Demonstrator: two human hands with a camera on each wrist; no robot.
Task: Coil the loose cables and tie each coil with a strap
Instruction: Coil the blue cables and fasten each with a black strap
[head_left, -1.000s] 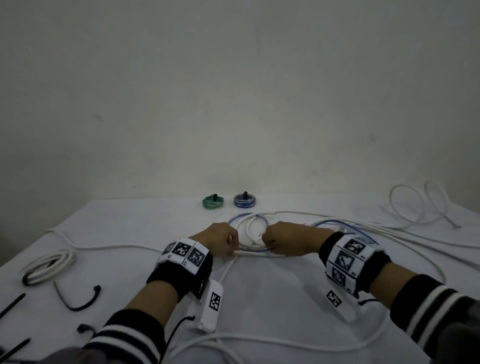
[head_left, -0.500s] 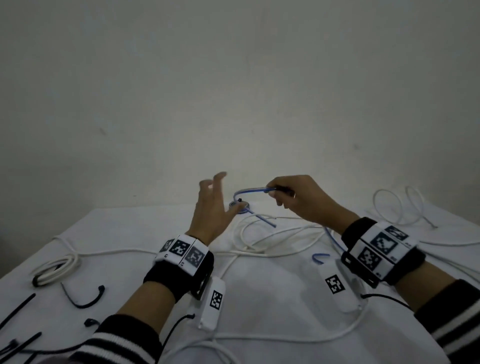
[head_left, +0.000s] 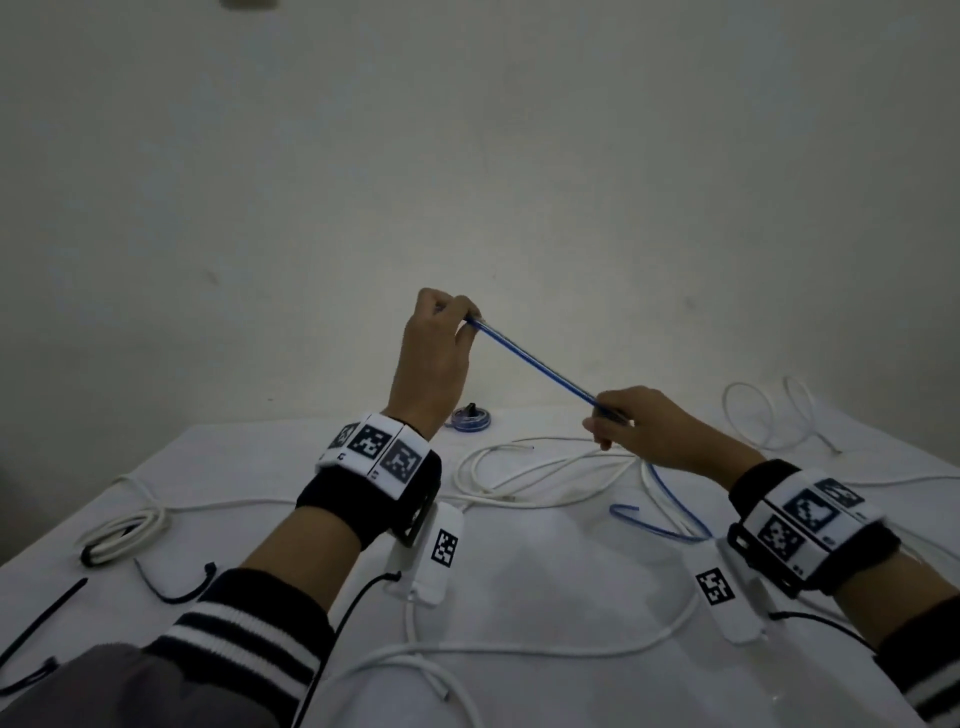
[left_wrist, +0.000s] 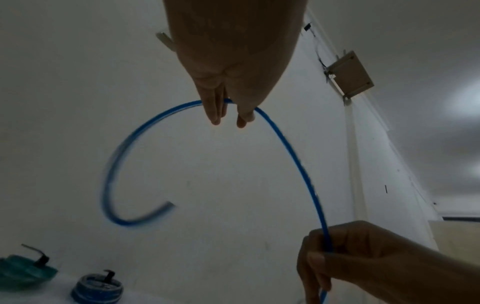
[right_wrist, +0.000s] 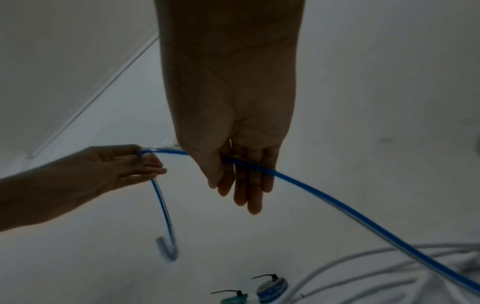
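Note:
A blue cable runs taut in the air between both hands, above the white table. My left hand is raised high and pinches the cable near its end. The free end curls down past it in the left wrist view as the blue cable. My right hand, lower and to the right, holds the cable between thumb and fingers. From there the blue cable drops to the table and trails as a loop. Loose white cables lie under the hands.
A tied blue coil sits at the table's back edge, with a green coil beside it. A strapped white coil lies left. Black straps lie front left. More white cable loops at back right. A bare wall stands behind.
Both hands left the white cables on the table and rose. The left hand, open half a second ago, now pinches the blue cable, and the cable is stretched between the hands.

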